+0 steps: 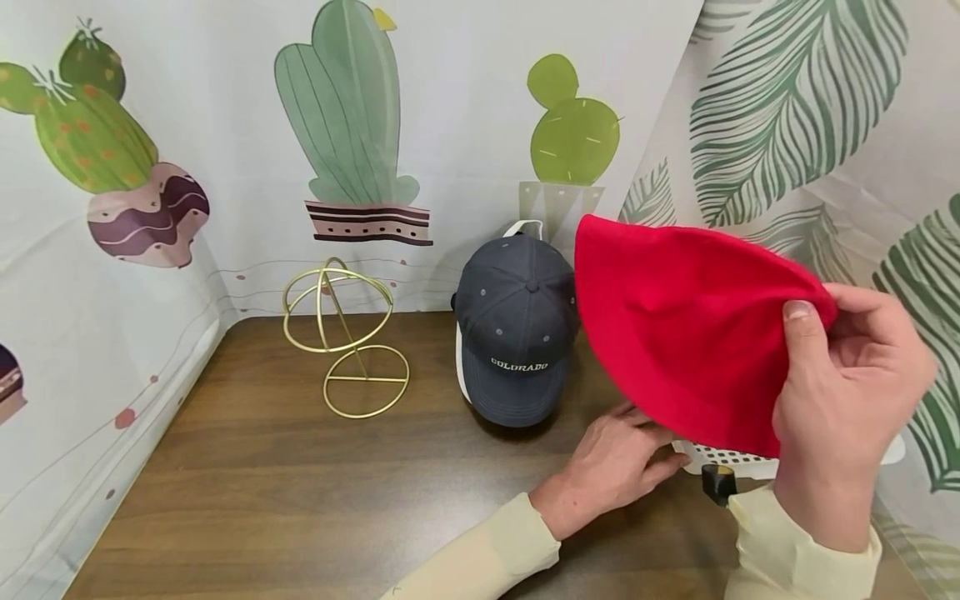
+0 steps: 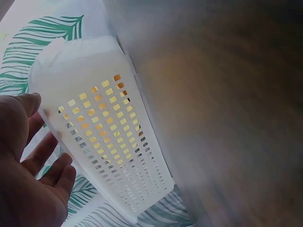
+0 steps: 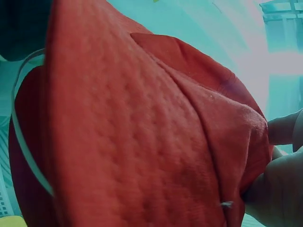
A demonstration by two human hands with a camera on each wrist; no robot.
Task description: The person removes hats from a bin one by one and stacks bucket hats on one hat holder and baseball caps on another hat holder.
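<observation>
My right hand (image 1: 847,392) pinches the crown of a red bucket hat (image 1: 682,325), thumb on the near side, holding it up over the right of the table. The hat hangs sideways with its brim toward the left; in the right wrist view its stitched brim (image 3: 109,123) fills much of the picture. Under the hat, my left hand (image 1: 611,467) lies low beside a white perforated basket (image 1: 731,458). In the left wrist view the loosely bent fingers (image 2: 45,149) are right at the rim of the basket (image 2: 80,61). Yellow and orange contents show through its holes.
A dark blue cap (image 1: 517,325) lettered COLORADO, with white showing at its left and back, stands at the table's middle back. Left of it is a gold wire stand (image 1: 366,379) with a round top. A cactus-printed cloth (image 1: 480,100) hangs behind the wooden table (image 1: 315,500).
</observation>
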